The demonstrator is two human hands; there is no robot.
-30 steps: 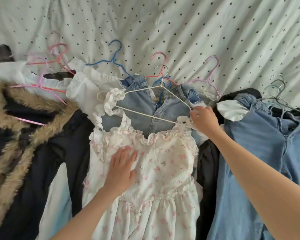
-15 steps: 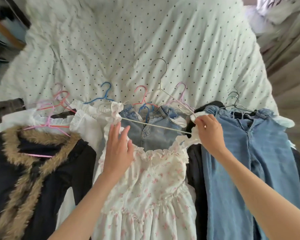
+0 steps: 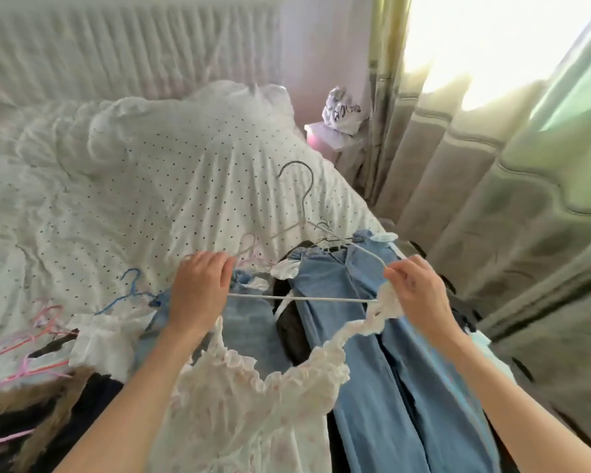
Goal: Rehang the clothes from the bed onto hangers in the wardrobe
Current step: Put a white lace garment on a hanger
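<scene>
A white floral dress (image 3: 249, 414) with ruffled straps hangs on a thin white hanger (image 3: 301, 298), lifted above the bed. My left hand (image 3: 198, 295) grips the hanger's left end together with the dress strap. At the right end, my right hand (image 3: 415, 291) pinches the ruffled strap against the hanger. The hanger's metal hook (image 3: 301, 179) points away from me. Below lie blue jeans (image 3: 400, 370) on hangers and a dark coat with a fur collar (image 3: 24, 421) at the lower left.
The bed (image 3: 171, 186) has a white dotted cover. Pink hangers (image 3: 38, 336) and a blue hanger (image 3: 130, 291) lie on clothes at the left. Curtains (image 3: 492, 206) hang close on the right. A pink bedside stand (image 3: 325, 138) with a white item is beside the headboard.
Both hands have lifted the hanger and dress off the pile. My left hand moved from the dress front to the hanger's left end. The view tilted up towards the headboard and curtains.
</scene>
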